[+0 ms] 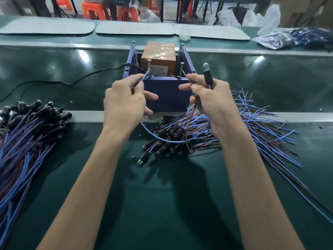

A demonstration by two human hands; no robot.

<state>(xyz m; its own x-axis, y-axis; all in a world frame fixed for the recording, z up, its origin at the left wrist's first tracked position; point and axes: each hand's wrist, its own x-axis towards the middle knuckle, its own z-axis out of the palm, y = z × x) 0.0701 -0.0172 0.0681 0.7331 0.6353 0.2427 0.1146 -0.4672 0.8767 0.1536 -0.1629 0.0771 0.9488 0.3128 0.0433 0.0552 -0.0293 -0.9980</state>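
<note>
My left hand (126, 98) pinches the blue wire (162, 138) near its end, with the tip close to the left screw (149, 68) on the blue box (167, 94). My right hand (210, 100) pinches the brown wire (189, 80), whose end points toward the right screw (181, 70). That hand also holds a black lamp holder with a clear bulb (207, 74) upright. Both wires loop down below my hands. An orange block (159, 55) sits inside the box.
A pile of wired lamp holders (167, 141) lies under my right hand, its blue and brown leads fanning right. A second bundle (32, 127) lies at the left. A black cable (72, 82) runs left from the box. Grey mats and plastic bags lie across the belt.
</note>
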